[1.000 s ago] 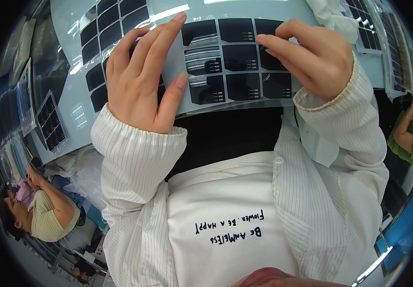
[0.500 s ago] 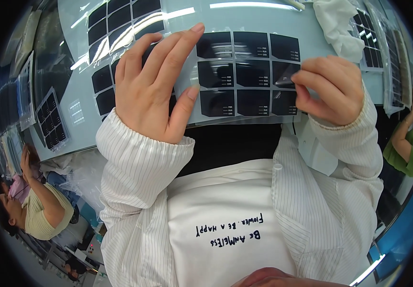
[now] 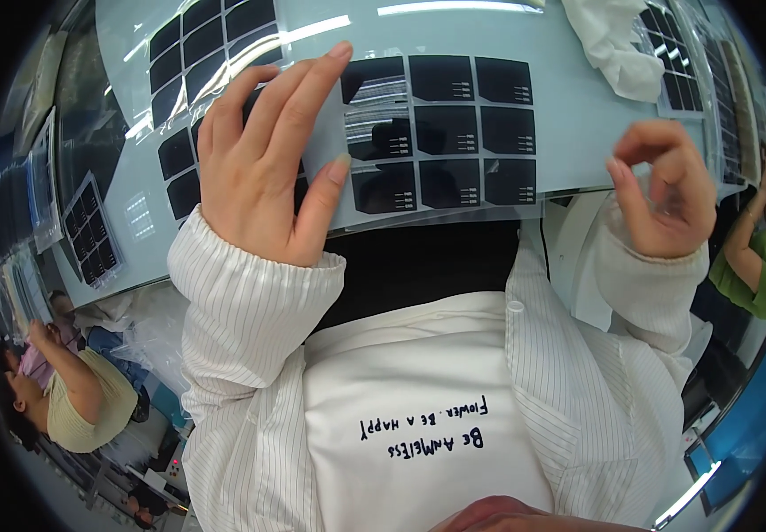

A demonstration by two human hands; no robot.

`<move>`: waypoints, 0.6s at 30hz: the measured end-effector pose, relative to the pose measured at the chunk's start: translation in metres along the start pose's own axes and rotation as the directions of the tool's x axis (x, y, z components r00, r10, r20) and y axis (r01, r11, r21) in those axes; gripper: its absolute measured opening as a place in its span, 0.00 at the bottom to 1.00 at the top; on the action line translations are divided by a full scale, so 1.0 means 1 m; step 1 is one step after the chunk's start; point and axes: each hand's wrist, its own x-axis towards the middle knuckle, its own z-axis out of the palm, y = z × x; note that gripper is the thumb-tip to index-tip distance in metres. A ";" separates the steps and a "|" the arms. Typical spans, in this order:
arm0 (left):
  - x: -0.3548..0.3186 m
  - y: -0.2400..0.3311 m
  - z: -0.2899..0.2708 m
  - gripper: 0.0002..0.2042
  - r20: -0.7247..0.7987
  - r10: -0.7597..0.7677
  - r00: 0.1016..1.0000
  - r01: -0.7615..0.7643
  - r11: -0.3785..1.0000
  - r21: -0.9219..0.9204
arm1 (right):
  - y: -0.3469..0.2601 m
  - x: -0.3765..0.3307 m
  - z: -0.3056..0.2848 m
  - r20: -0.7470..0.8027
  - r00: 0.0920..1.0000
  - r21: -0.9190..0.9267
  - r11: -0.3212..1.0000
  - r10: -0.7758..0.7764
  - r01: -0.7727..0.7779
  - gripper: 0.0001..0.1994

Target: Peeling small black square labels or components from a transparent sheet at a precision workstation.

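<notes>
The clear sheet of black rectangular stickers [image 3: 440, 133] lies at the near edge of the pale tabletop [image 3: 578, 115], at about 12 o'clock in the view, and it carries nine dark stickers in three rows of three. Half a second ago the right hand was pinching at the sheet's right edge; now the right hand [image 3: 662, 191] has lifted off to 3 o'clock, well clear of the sheet, its fingers [image 3: 644, 146] curled with thumb and forefinger tips drawn close together; whether they pinch anything I cannot tell. The left hand [image 3: 263, 164] has stayed flat on the sheet's left part, at 10 o'clock from the stickers, fingers [image 3: 312, 93] spread and pressing down, thumb lying along the sheet's lower edge. Another sheet of black stickers [image 3: 210, 44] lies beyond it at 11 o'clock. A crumpled white cloth [image 3: 613, 44] sits at 1 o'clock. Two other people show at the rim, one at 8 o'clock, one at 3 o'clock.
</notes>
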 end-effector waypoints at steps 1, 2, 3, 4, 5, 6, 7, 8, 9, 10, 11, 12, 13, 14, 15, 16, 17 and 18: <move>0.000 0.000 0.000 0.34 -0.003 -0.001 1.000 0.001 1.000 0.008 | 0.002 0.003 0.008 -0.013 0.998 0.054 0.997 -0.057 0.058 0.15; 0.000 0.000 0.000 0.34 -0.009 -0.004 1.000 0.004 1.000 0.015 | 0.000 0.006 0.014 -0.016 0.998 0.051 0.997 -0.056 0.056 0.15; 0.000 -0.001 0.000 0.34 -0.010 0.000 1.000 0.000 1.000 0.014 | -0.004 0.010 0.019 0.016 0.999 0.116 0.993 -0.035 0.033 0.13; -0.001 -0.002 0.000 0.34 -0.012 0.004 1.000 -0.004 1.000 0.015 | -0.007 0.014 0.024 0.048 0.999 0.180 0.984 -0.017 0.008 0.12; -0.001 -0.002 0.000 0.35 -0.016 0.005 1.000 -0.004 1.000 0.020 | -0.007 0.020 0.029 0.047 0.999 0.180 0.984 -0.020 0.011 0.12; -0.001 -0.002 0.001 0.35 -0.018 0.004 1.000 -0.004 1.000 0.022 | -0.007 0.027 0.033 0.113 0.977 0.061 0.983 -0.179 0.173 0.13; -0.001 -0.002 0.001 0.35 -0.019 0.004 1.000 -0.003 1.000 0.028 | -0.007 0.031 0.036 0.196 0.926 -0.046 0.940 -0.322 0.337 0.16; -0.002 -0.002 0.001 0.35 -0.020 0.000 1.000 0.000 0.999 0.037 | -0.008 0.032 0.037 0.196 0.924 -0.043 0.939 -0.327 0.341 0.16; -0.003 -0.002 0.000 0.35 -0.021 -0.003 1.000 0.004 0.999 0.040 | -0.009 0.034 0.039 0.248 0.895 -0.104 0.909 -0.370 0.404 0.16; -0.003 -0.001 -0.001 0.35 -0.013 -0.013 1.000 0.013 0.999 0.036 | -0.010 0.035 0.040 0.301 0.862 -0.160 0.870 -0.407 0.467 0.16; -0.003 -0.001 -0.001 0.35 -0.005 -0.018 1.000 0.018 0.999 0.028 | -0.008 0.034 0.042 0.315 0.840 -0.207 0.831 -0.442 0.516 0.14; -0.003 -0.001 0.000 0.35 -0.006 -0.018 1.000 0.018 0.999 0.028 | -0.007 0.033 0.044 0.316 0.839 -0.208 0.831 -0.443 0.516 0.14; -0.003 -0.001 0.000 0.34 0.015 -0.026 1.000 0.026 0.998 0.051 | -0.006 0.033 0.046 0.304 0.826 -0.204 0.815 -0.474 0.543 0.14; -0.003 -0.001 0.000 0.33 0.036 -0.035 0.999 0.033 0.997 0.074 | -0.006 0.032 0.048 0.292 0.812 -0.200 0.798 -0.506 0.569 0.14; -0.003 -0.001 -0.001 0.33 0.035 -0.035 0.999 0.033 0.997 0.074 | -0.006 0.032 0.049 0.292 0.812 -0.200 0.798 -0.506 0.569 0.14; -0.003 -0.002 -0.001 0.33 0.036 -0.032 0.999 0.030 0.998 0.061 | -0.005 0.032 0.049 0.301 0.795 -0.205 0.778 -0.527 0.594 0.15; -0.003 -0.002 -0.001 0.34 0.037 -0.030 0.999 0.028 0.998 0.047 | -0.004 0.033 0.049 0.311 0.776 -0.209 0.757 -0.549 0.619 0.15; -0.003 -0.002 -0.001 0.34 0.036 -0.031 0.999 0.029 0.998 0.047 | -0.005 0.032 0.048 0.312 0.775 -0.209 0.756 -0.549 0.620 0.15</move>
